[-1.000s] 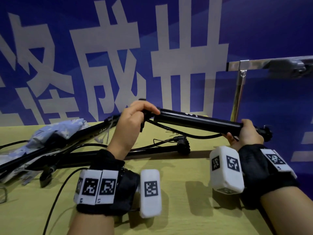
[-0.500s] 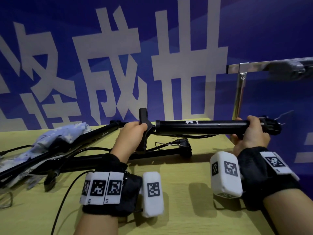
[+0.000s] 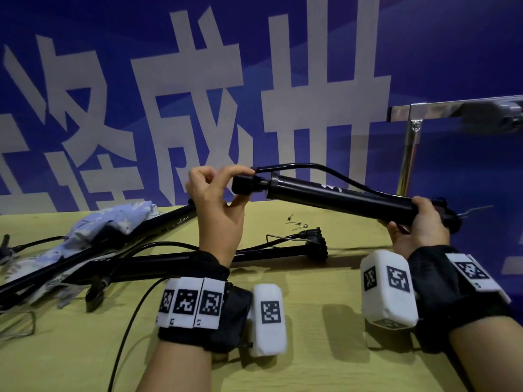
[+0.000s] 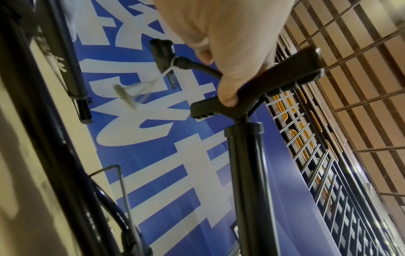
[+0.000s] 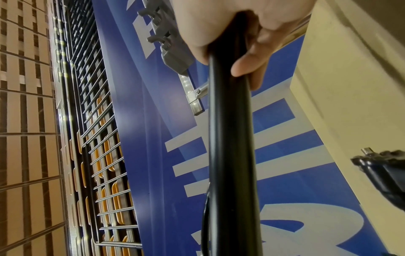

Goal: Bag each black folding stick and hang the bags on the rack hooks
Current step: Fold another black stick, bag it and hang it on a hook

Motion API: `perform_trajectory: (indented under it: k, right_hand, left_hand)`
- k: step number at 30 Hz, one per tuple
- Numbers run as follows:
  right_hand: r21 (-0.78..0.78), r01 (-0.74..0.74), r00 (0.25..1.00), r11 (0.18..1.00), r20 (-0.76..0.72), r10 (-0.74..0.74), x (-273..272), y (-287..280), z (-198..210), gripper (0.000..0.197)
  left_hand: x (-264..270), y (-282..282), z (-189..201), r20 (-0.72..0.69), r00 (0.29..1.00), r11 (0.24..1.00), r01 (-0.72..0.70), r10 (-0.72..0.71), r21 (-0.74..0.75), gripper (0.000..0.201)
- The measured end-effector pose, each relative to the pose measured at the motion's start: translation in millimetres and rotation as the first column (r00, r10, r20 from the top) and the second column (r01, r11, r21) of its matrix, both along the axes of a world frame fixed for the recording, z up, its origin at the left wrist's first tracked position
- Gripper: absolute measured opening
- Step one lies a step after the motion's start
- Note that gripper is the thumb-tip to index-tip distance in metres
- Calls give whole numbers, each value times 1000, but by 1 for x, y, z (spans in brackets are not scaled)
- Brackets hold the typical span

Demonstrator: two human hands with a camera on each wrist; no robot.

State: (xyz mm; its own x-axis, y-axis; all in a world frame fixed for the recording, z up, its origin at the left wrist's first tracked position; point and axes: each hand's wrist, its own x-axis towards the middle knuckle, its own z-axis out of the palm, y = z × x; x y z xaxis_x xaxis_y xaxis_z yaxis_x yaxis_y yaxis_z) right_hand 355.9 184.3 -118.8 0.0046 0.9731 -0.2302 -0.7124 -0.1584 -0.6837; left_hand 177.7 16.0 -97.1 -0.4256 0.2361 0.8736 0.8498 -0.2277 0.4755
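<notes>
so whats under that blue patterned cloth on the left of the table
Black sticks run out from beneath the blue cloth, with black cords beside them on the table. How many sticks lie there, or what else does, is covered.

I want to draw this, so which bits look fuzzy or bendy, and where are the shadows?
Head view: sharp but dim, its edges curved, with soft shadows on the yellow table under both wrists. Left wrist view: the little tag tied to the black hose is smeared, and the left hand is blurry. Right wrist view: the right hand is out of focus.
</notes>
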Motion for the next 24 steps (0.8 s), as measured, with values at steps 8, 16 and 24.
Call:
perform_trajectory:
  k: [8, 16, 24]
  right_hand:
    - [26, 26, 988, 999, -155, -22, 8, 12, -2, 21]
    - [93, 13, 981, 996, -191, 5, 7, 20, -5, 24]
    - [39, 13, 996, 999, -94, -10, 9, 24, -10, 25]
  left_hand:
    - [10, -5, 14, 769, 471, 830, 541, -432, 134, 51]
    - [-2, -10, 11, 904, 331, 753, 658, -272, -14, 32]
    - [1, -5, 11, 839, 460, 780, 622, -291, -71, 24]
